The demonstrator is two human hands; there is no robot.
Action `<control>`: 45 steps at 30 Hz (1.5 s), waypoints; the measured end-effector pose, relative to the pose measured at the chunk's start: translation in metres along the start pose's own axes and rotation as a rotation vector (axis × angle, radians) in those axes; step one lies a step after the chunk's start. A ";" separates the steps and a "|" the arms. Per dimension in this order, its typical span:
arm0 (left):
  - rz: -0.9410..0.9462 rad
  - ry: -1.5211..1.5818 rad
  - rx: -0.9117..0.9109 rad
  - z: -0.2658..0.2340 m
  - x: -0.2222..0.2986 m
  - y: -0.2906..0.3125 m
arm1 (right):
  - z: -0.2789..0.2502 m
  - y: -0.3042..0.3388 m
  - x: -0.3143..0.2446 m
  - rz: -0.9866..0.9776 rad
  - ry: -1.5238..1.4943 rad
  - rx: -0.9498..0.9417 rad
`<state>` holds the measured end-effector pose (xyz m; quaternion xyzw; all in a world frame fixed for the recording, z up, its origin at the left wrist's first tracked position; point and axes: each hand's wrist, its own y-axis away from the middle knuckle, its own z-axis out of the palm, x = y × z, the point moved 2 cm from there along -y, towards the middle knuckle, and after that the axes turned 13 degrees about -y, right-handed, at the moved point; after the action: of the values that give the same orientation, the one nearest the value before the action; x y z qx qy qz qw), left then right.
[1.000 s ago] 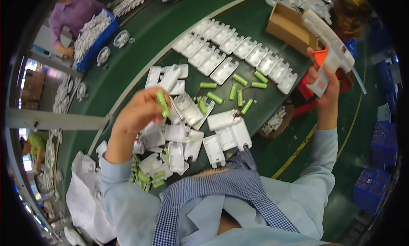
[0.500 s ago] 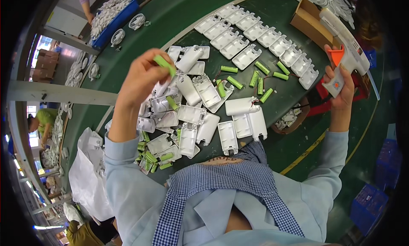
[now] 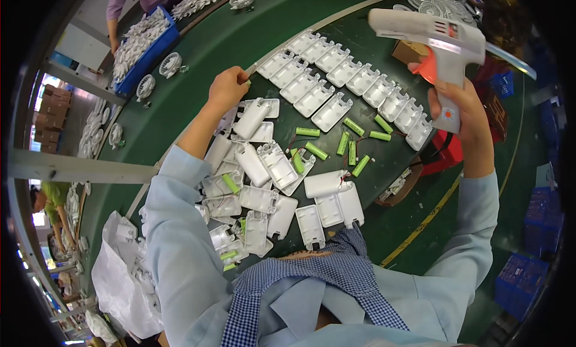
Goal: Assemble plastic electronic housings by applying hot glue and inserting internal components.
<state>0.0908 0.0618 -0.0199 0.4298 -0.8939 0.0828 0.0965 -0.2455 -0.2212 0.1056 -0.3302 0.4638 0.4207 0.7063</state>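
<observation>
My left hand (image 3: 228,91) is closed at the left end of the laid-out rows. A bit of a green cylindrical battery (image 3: 248,83) shows at its fingertips; the rest is hidden. In my right hand (image 3: 471,107) is a white glue gun (image 3: 429,32) with an orange trigger (image 3: 425,67), held above the rows' right end, its front pointing left. White plastic casing halves (image 3: 332,112) lie open side up in two rows below it. Several green batteries (image 3: 316,150) with thin wires are scattered nearer me. Left of them is a jumbled heap of white casings (image 3: 259,198).
A blue bin (image 3: 146,56) of white parts stands far left, near a person's arm (image 3: 113,32). Round fan parts (image 3: 170,65) sit on the green belt. A white bag (image 3: 120,281) hangs at the left. Cardboard boxes (image 3: 410,51) and blue crates (image 3: 519,281) are at the right.
My left hand has carried the battery away from the heap to the left end of the rows. The glue gun has swung left and levelled out over the rows' far right. The whole view has shifted slightly.
</observation>
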 end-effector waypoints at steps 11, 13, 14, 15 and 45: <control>0.129 -0.192 -0.070 -0.009 0.009 -0.003 | 0.018 -0.126 0.065 0.354 0.270 -0.157; 0.144 -0.170 -0.095 -0.008 0.006 -0.008 | 0.019 -0.135 0.075 0.375 0.302 -0.120; 0.158 -0.154 -0.118 -0.008 0.004 -0.009 | 0.022 -0.137 0.077 0.382 0.301 -0.123; 0.153 -0.152 -0.124 -0.008 0.002 -0.009 | 0.025 -0.139 0.079 0.391 0.330 -0.135; 0.136 -0.115 -0.125 -0.004 0.002 -0.012 | 0.030 -0.148 0.105 0.377 0.469 -0.162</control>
<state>0.0990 0.0537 -0.0144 0.3652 -0.9286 0.0088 0.0659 -0.0783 -0.2289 0.0292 -0.3817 0.6321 0.4924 0.4608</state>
